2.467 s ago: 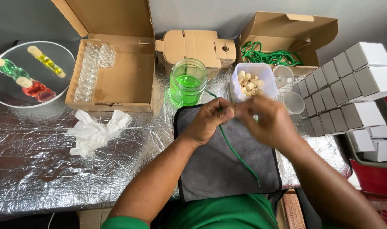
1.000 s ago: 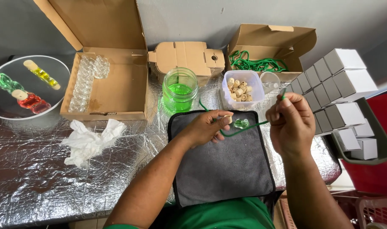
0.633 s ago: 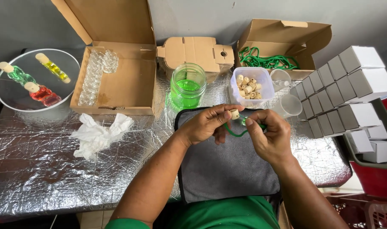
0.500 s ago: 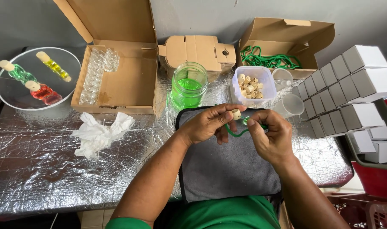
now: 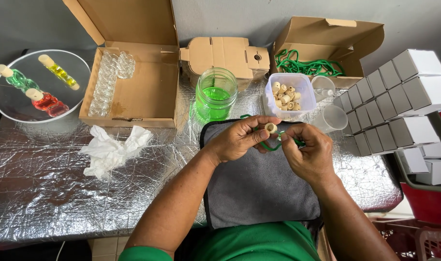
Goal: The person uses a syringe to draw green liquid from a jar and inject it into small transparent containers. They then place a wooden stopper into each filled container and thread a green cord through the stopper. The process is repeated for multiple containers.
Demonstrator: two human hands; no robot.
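Note:
My left hand (image 5: 242,137) pinches a small pale wooden bead (image 5: 271,128) between thumb and fingertips, above the grey cloth mat (image 5: 259,186). My right hand (image 5: 308,153) is close beside it, fingers closed on a green cord (image 5: 271,146) that loops between both hands. The bead sits at the cord's upper end; whether the cord passes through it I cannot tell. A plastic tub of more wooden beads (image 5: 287,95) stands just beyond my hands.
A jar of green liquid (image 5: 215,94) stands behind the mat. Open cardboard boxes hold small glass bottles (image 5: 107,79) and green cords (image 5: 307,65). A clear plate (image 5: 12,101) with coloured bottles lies far left, crumpled tissue (image 5: 111,151) near it, white boxes (image 5: 404,101) stacked right.
My right hand came back from the bead tub side toward the left hand. Both hands now meet over the mat with bead and cord; the last half second shows almost no movement.

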